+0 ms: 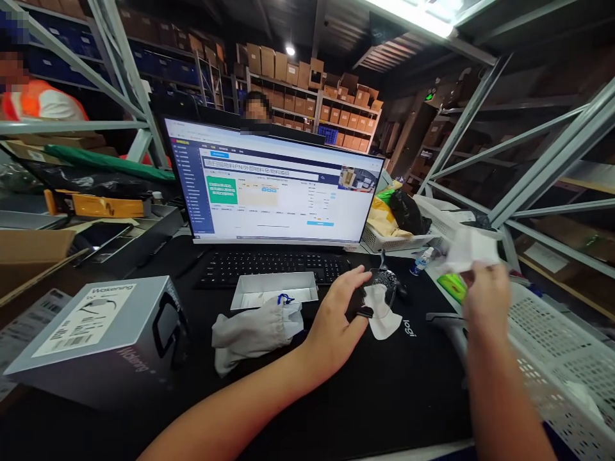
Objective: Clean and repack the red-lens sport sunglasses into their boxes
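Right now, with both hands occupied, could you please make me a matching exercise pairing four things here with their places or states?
1. left hand
2. right hand
3. drawstring pouch
4. keyboard

A. black, in front of the lit monitor
B. raised, holding a blurred white sheet
C. pale, with a blue cord
D. holding a dark glossy item

Pairs: 1-D, 2-B, 3-C, 4-A.

Your left hand grips a glossy black object with a white flap; your right hand pinches a blurred white sheet. Left of them, a grey cloth drawstring pouch lies at the near side of a shallow white rectangular box.
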The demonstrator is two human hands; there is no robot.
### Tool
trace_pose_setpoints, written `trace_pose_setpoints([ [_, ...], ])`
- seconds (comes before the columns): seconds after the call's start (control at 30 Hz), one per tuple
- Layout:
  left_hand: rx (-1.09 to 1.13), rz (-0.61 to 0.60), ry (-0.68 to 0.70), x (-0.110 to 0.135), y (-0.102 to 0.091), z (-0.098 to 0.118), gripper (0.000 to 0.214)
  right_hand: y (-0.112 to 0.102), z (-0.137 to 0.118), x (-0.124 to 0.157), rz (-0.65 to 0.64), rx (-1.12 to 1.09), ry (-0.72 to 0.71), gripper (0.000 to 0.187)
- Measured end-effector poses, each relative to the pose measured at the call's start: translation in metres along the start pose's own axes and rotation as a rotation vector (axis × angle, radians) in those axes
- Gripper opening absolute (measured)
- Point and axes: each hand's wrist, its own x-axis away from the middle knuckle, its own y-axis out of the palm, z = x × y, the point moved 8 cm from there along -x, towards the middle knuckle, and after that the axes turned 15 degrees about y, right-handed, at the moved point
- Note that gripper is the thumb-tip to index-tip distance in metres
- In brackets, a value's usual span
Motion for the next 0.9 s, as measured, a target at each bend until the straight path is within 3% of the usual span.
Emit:
trace_pose_setpoints([
  [0.07, -0.048, -0.025, 0.034, 0.002, 0.005, -0.001, 0.060, 0.013, -0.003, 0.066, -0.087, -0.146, 0.034, 0.041],
  [0.17, -0.061, -0.043, 0.060, 0.007, 0.010, -0.007, 0.070, 0.056, -0.009, 0.153, -0.580, -0.617, 0.290, 0.036],
  [0.23, -0.053, -0.021, 0.068, 0.010, 0.008, -0.010, 0.077, 0.070, -0.026, 0.186, -0.801, -0.708, 0.291, 0.031],
  [0.3, -0.107, -0.008, 0.091, 0.010, 0.004, -0.009, 0.077, 0.077, -0.039, 0.197, -0.928, -0.658, 0.204, 0.029],
  [0.37, -0.204, -0.050, 0.148, 0.010, 0.004, -0.002, 0.070, 0.080, -0.044, 0.192, -0.870, -0.567, 0.118, 0.026],
  [0.5, -0.289, -0.157, 0.272, 0.009, 0.012, 0.011, 0.062, 0.069, -0.040, 0.173, -0.431, -0.519, 0.077, 0.030],
  [0.57, -0.284, -0.195, 0.288, 0.008, 0.016, 0.014, 0.064, 0.069, -0.038, 0.168, -0.407, -0.591, 0.158, 0.037],
  [0.73, -0.276, -0.295, 0.301, 0.007, 0.022, 0.020, 0.073, 0.068, -0.037, 0.150, -0.512, -0.867, 0.355, 0.045],
  [0.83, -0.278, -0.283, 0.296, 0.007, 0.020, 0.019, 0.074, 0.068, -0.031, 0.162, -0.451, -0.891, 0.346, 0.043],
  [0.9, -0.264, -0.240, 0.296, 0.008, 0.017, 0.018, 0.071, 0.065, -0.024, 0.181, -0.333, -0.806, 0.270, 0.043],
])
